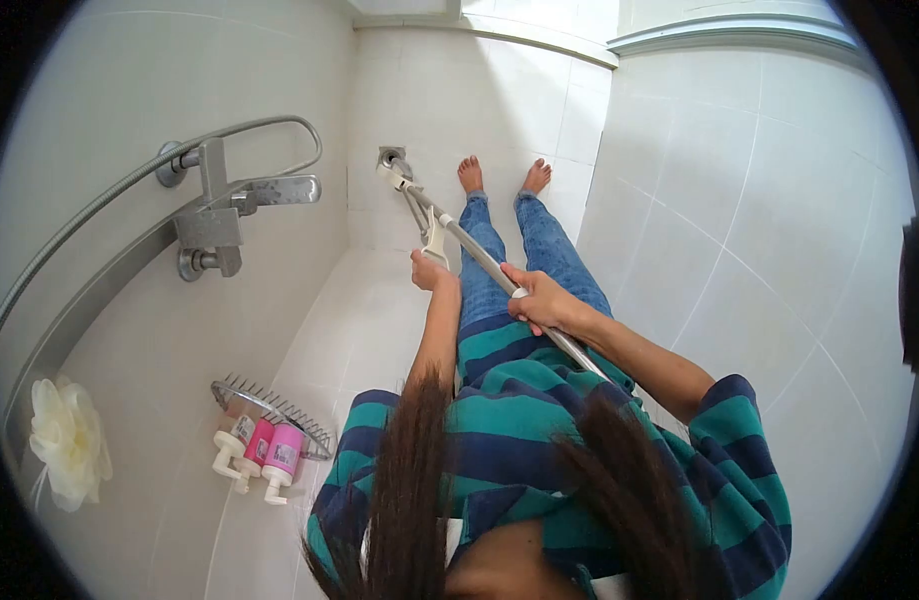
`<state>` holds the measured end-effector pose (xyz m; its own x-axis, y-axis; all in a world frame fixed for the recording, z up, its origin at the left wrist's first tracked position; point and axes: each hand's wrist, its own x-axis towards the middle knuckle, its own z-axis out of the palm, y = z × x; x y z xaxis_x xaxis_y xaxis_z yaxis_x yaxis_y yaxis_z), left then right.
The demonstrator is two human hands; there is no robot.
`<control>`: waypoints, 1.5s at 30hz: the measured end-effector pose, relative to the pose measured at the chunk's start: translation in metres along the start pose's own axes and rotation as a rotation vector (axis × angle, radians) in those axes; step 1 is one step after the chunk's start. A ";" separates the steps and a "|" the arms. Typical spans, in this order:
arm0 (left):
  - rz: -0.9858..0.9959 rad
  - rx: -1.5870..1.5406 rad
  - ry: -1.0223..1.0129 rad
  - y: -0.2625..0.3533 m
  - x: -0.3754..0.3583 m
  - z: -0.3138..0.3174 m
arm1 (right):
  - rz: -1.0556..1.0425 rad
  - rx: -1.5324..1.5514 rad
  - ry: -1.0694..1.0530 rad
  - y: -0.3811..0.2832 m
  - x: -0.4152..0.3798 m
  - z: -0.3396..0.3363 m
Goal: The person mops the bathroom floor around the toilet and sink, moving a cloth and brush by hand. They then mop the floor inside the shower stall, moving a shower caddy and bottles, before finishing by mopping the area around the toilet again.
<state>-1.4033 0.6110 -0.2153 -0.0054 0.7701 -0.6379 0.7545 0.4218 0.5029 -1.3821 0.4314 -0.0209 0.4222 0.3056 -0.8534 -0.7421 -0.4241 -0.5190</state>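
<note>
A long metal pole runs diagonally from a light plastic head near the floor drain up past my waist. My right hand is wrapped round the pole at thigh height. Lower down, my left hand grips a cream lever handle that sits beside the pole and joins it through a thin metal linkage. The end of the head beside the drain is too small to make out clearly.
On the left wall are a shower mixer with a hose, a wire rack with pump bottles, and a pale bath puff. My bare feet stand on the tiled floor. A tiled wall rises at the right.
</note>
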 end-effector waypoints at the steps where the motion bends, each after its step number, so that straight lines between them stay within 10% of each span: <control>1: 0.016 0.001 0.007 0.005 -0.004 -0.002 | -0.004 -0.003 -0.007 0.001 0.001 0.001; 13: 0.236 0.133 -0.083 0.000 0.101 -0.024 | 0.035 0.290 -0.142 -0.030 -0.053 -0.014; 19: 0.044 0.107 -0.549 0.008 0.139 -0.025 | 0.036 0.294 -0.110 -0.021 -0.094 -0.018; 25: 0.285 0.603 0.033 0.030 0.120 -0.016 | 0.049 0.302 -0.134 -0.014 -0.078 -0.008; 28: 0.447 0.734 0.044 -0.019 0.113 -0.013 | 0.087 0.221 -0.054 0.004 -0.032 0.001; 31: 0.068 0.254 -0.014 0.009 0.034 -0.012 | 0.110 0.152 0.039 0.010 -0.032 -0.001; 37: 0.405 0.453 -0.070 -0.050 0.049 0.003 | 0.020 0.010 0.075 0.014 -0.011 0.013; 38: -0.077 -0.099 -0.220 -0.019 0.018 0.000 | 0.014 0.025 0.070 0.025 -0.007 0.012; 45: 0.348 0.476 -0.060 -0.015 0.062 -0.011 | 0.070 0.147 -0.001 0.026 -0.009 0.013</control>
<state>-1.4220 0.6577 -0.2555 0.3217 0.7905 -0.5212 0.9166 -0.1221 0.3806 -1.4117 0.4284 -0.0261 0.3661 0.2804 -0.8873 -0.8378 -0.3156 -0.4455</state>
